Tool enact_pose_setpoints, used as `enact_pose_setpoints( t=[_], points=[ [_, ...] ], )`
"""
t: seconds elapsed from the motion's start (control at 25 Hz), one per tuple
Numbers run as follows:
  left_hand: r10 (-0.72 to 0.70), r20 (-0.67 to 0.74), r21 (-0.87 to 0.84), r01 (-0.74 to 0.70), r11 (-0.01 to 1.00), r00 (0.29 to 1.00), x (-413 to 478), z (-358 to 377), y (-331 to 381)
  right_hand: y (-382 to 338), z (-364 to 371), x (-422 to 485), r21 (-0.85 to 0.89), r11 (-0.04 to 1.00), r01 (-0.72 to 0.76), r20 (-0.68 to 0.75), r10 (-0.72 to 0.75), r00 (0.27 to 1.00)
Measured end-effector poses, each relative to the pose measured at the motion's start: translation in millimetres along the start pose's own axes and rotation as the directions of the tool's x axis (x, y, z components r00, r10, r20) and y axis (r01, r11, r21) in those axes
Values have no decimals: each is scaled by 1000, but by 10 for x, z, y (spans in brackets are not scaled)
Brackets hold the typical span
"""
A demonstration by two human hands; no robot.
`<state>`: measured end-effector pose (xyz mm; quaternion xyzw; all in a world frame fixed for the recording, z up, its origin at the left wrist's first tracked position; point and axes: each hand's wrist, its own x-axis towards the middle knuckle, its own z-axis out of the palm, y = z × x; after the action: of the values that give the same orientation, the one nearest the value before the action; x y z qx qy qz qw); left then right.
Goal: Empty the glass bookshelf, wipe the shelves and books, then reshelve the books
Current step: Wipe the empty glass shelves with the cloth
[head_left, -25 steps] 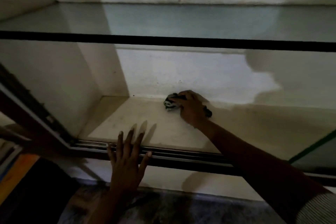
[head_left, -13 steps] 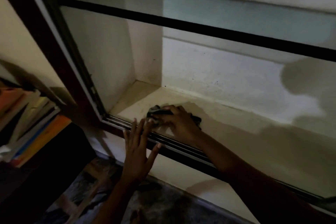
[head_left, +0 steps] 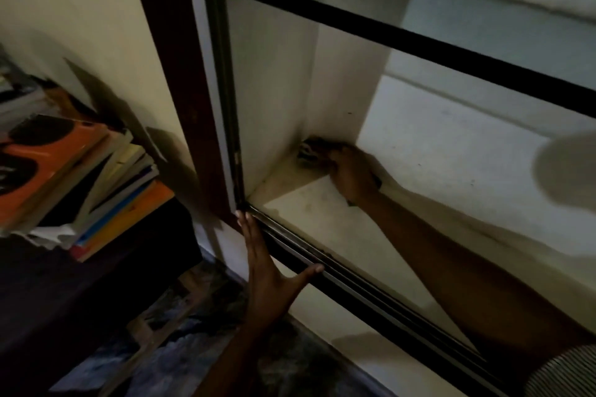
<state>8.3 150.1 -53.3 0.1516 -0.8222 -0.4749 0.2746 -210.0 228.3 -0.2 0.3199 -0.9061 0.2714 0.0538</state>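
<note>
Dark cloth (head_left: 309,151) bunched in curled grip of right hand (head_left: 353,176), pressed into shelf (head_left: 322,226) corner

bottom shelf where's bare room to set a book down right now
Bare: the bottom shelf right of the right hand, between forearm and back wall, and the visible glass shelf above. Crowded: the back left corner, where that hand holds a cloth, and the front track under the left hand.

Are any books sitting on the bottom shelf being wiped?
No, the bottom shelf holds only the right hand and its cloth; the books are stacked outside, to the left.
</note>
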Motion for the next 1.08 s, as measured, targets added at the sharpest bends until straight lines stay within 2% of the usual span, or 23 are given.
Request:
enact_pose_setpoints(
  t=[0.12, 0.2, 0.28, 0.48, 0.76, 0.96, 1.08],
  points=[
    [24, 7, 30, -25, 999, 1000, 16, -12, -36, -98, 399, 135, -42, 999, 27, 14, -26, 1000],
    [11, 15, 31, -12, 999, 1000, 20, -15, -18, -199, 376, 104, -69, 998, 2, 4, -1, 1000],
    [7, 16, 15, -8, 1000, 1000, 16, -22, -4, -363, 268, -66, -130, 991, -4, 81, 14, 997],
    [9, 26, 25, -10, 1000, 1000, 1, -40, -37, -860, 128, -644, 15, 968, 250, 223, -247, 943],
    [53, 19, 62, -54, 997, 998, -112, -60, -22, -661, -130, -1008, 51, 974, 219, 316, -224, 922],
    [166, 97, 167, -180, 969, 981, -341, 59, 118, -349, -429, -1468, 97, 983, 159, 283, -180, 942],
    [273, 185, 216, -310, 926, 944, -386, 97, 137, -204, -668, -1818, 138, 980, 146, 278, -180, 944]
  ],
)
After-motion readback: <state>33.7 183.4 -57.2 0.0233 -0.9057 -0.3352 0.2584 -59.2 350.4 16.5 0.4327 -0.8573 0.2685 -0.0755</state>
